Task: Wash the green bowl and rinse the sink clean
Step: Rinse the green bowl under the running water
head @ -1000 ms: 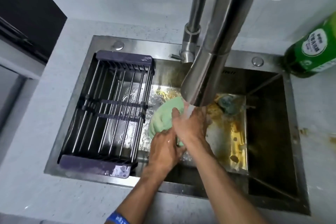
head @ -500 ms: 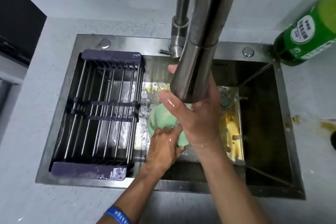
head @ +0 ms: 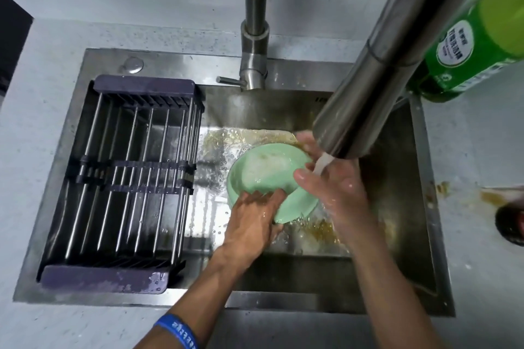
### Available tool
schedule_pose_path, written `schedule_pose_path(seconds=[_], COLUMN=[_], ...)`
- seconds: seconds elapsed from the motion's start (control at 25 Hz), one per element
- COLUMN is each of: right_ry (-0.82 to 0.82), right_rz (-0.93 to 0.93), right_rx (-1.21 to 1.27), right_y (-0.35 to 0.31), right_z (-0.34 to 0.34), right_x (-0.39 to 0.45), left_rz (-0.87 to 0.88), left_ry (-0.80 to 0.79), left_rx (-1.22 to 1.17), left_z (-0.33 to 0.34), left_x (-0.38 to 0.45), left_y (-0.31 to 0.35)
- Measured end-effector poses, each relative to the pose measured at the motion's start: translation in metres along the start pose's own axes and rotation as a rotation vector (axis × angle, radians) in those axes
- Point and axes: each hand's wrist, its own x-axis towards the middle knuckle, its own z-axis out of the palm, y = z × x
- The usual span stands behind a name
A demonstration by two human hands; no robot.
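Observation:
The pale green bowl [head: 269, 173] is held tilted inside the steel sink [head: 283, 110], its wet hollow facing up towards me. My left hand [head: 255, 218] grips its near rim from below. My right hand [head: 334, 181] holds the bowl's right edge, thumb over the rim, under the running water [head: 321, 164]. The water falls from the pull-out faucet spout [head: 365, 93] onto my right hand and the bowl's rim. Yellow-brown residue [head: 320, 229] lies on the sink floor around the bowl.
A dark sliding drain rack [head: 130, 178] spans the sink's left half. The faucet post and lever [head: 253, 45] stand at the back. A green detergent bottle [head: 476, 45] rests on the counter at right, with brown spills [head: 493, 195] and a dark round object [head: 510, 224] nearby.
My right hand has come off the faucet spout and gone down to the bowl's right edge. The spout has swung right, and the bowl is turned so that its hollow shows.

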Motion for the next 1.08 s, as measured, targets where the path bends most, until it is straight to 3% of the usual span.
schedule_pose_path(seconds=[0.12,0.24,0.36,0.48,0.64,0.8,0.92,1.08], right_ry=[0.214,0.253,0.328,0.370,0.323,0.419,0.388,0.150], right_rz=[0.370,0.556,0.467,0.267,0.048,-0.070,-0.057,0.089], right_rx=[-0.309,-0.215,-0.347,-0.609,-0.836,-0.896,-0.834,-0.616], right_y=[0.058,0.077,0.076,0.056,0.038,0.028,0.038,0.059], right_z=[0.000,0.005,0.003,-0.002,-0.006,-0.008,-0.020,-0.021], right_x=[0.013,0.038,0.036,0.014,-0.005,-0.014,-0.013,-0.008], left_rz=[0.068,0.136,0.068,-0.183,-0.425,-0.478,-0.626,-0.895], left_ry=[-0.017,-0.019,-0.069,-0.219,-0.025,0.283,0.349,0.314], left_rx=[0.063,0.167,-0.014,-0.270,-0.580,-0.602,-0.672,-0.707], left_z=[0.003,0.012,0.013,0.019,0.037,0.043,0.039,0.025], left_x=[0.001,-0.001,0.000,0.000,0.017,0.047,0.050,0.021], left_y=[-0.004,-0.012,-0.015,-0.009,0.016,0.049,0.052,0.013])
